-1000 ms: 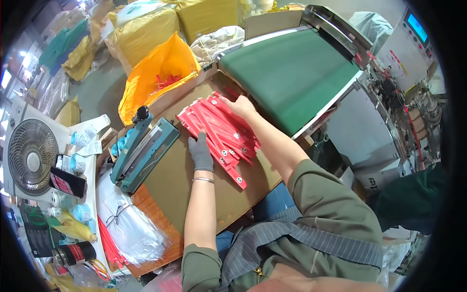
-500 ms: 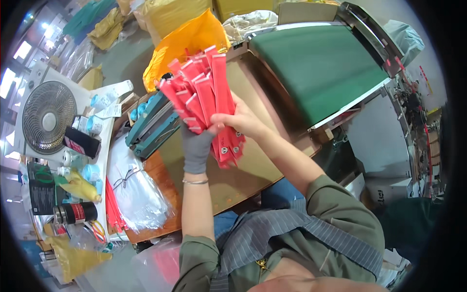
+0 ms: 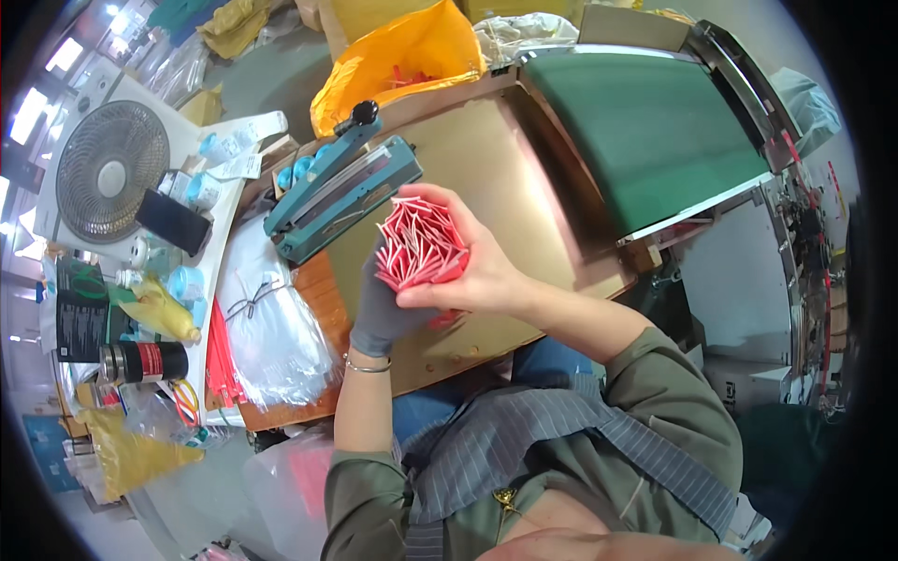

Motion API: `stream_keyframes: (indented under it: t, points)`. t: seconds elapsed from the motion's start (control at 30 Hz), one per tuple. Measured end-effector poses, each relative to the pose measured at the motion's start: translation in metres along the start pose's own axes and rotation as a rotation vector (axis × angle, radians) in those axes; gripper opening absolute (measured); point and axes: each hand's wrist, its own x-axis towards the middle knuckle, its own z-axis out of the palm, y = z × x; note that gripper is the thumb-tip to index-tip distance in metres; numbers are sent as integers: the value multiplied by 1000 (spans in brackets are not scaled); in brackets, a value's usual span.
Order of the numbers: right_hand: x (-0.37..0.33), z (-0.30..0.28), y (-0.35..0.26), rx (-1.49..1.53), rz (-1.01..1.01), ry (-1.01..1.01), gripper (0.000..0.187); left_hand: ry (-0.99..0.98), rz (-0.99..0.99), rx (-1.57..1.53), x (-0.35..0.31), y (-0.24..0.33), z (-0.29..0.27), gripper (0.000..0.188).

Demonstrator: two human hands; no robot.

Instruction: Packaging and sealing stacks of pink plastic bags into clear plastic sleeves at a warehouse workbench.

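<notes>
A thick bundle of long, narrow red packets [image 3: 421,243] is held over the front of the table, its pale-edged ends facing up at me. My right hand [image 3: 479,271] curls around the bundle's right side, thumb across the near edge and fingers over the far edge. On the other side, my left hand [image 3: 383,309], in a grey glove, cups the bundle from the left and below; most of its fingers are hidden. Just beyond my hands stands a blue-green hand sealer [image 3: 351,201] with a black knob on its raised arm.
An orange bag [image 3: 388,79] with red pieces inside lies open at the back. To the right is a green conveyor belt [image 3: 645,140]. Clear plastic bags [image 3: 271,337], red strips [image 3: 221,365], a flask [image 3: 145,361] and a fan [image 3: 110,178] are on the left.
The bundle has tipped from lying lengthwise to end-on toward me and come lower. My right hand has shifted to wrap its upper end. The sealer and orange bag show more fully.
</notes>
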Motion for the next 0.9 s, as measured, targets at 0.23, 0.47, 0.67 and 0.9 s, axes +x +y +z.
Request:
stream_keyframes:
  t: [0.23, 0.47, 0.67, 0.9]
  points:
    - [-10, 29, 16, 79, 55, -34, 95, -6, 46, 134, -35, -17, -16, 80]
    - [-32, 60, -18, 198, 314, -148, 75, -94, -380, -1039, -122, -4, 8, 77]
    - [-41, 64, 44, 477, 618, -306, 48, -4, -518, -1147, -158, -21, 26, 85]
    - [-58, 76, 47, 614, 688, -127, 19, 688, -148, 588, -159, -44, -184, 31]
